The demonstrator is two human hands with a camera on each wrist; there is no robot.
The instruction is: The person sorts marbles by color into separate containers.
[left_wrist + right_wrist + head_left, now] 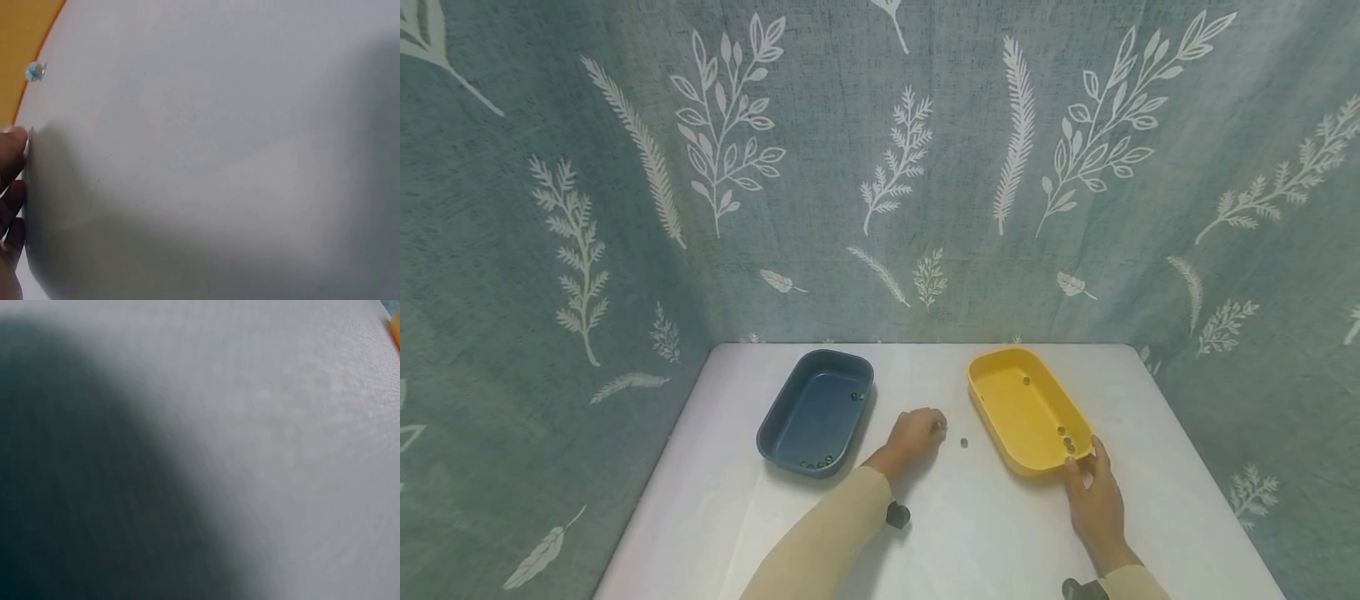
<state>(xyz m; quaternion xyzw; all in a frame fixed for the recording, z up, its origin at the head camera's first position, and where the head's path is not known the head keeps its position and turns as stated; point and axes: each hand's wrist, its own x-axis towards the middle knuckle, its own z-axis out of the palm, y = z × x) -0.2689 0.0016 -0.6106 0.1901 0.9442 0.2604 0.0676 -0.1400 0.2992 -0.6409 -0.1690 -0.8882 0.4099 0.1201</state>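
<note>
My left hand [917, 435] is low over the white table between two trays, fingers curled and tips together. A small pale glint shows at the fingertips, seemingly a marble pinched there, mostly hidden by the fingers. Just to the right a loose glass marble [964, 442] lies on the table; the left wrist view shows this clear marble [34, 71] with a blue and yellow swirl, beyond the fingers [12, 203]. My right hand [1097, 504] holds the near right corner of the yellow tray [1022, 421], thumb and fingers on its rim. Several marbles lie inside that tray.
To the left stands a dark blue tray [811, 412] with several green marbles near its right wall and near end. A green leaf-patterned cloth [850, 167] rises behind and at both sides of the white table [985, 533].
</note>
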